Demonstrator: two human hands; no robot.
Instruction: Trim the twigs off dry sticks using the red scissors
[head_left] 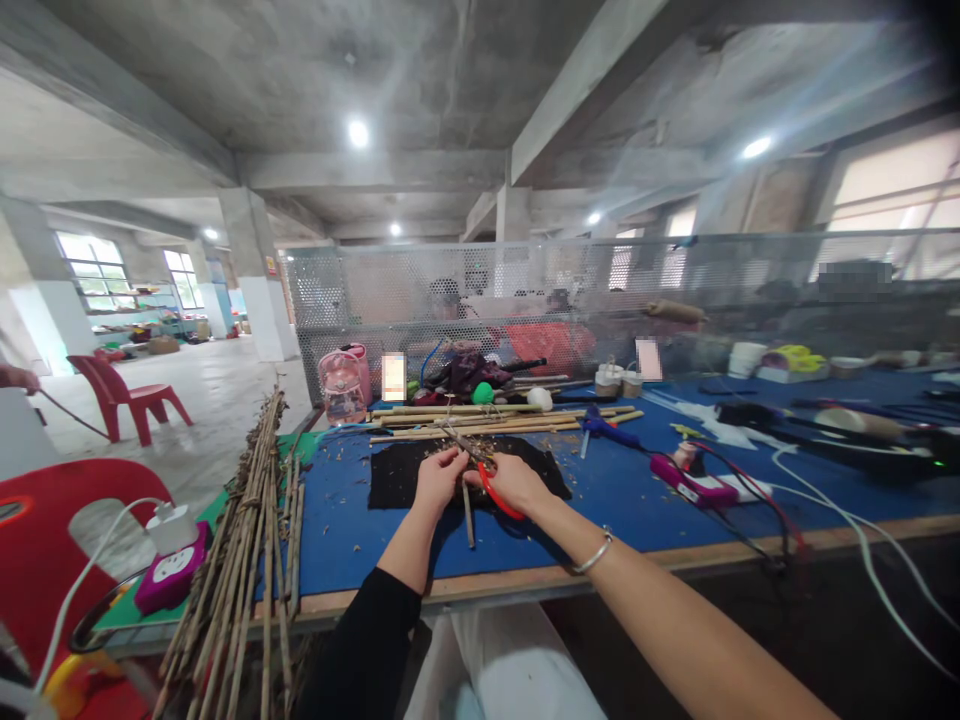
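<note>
My left hand [439,476] is closed, its fingertips pinching a thin brown stick [469,520] that hangs down toward the table's front edge. Close beside it, my right hand [514,483] grips a pair of cutters with red-orange handles [496,496]. Their metal blades point up and left, by the left fingertips; whether they touch the stick is too small to tell. Under both hands lies a black cloth [390,478] scattered with small plant scraps. Just behind it, several long, pale peeled sticks [420,418] lie across the blue table [345,550].
At the left, a bundle of long dry stalks [251,520] overhangs the table edge, beside a purple power strip [176,568]. A blue glue gun [611,428], another purple power strip [694,482] and loose cables lie at the right. A perforated metal screen [390,290] stands behind.
</note>
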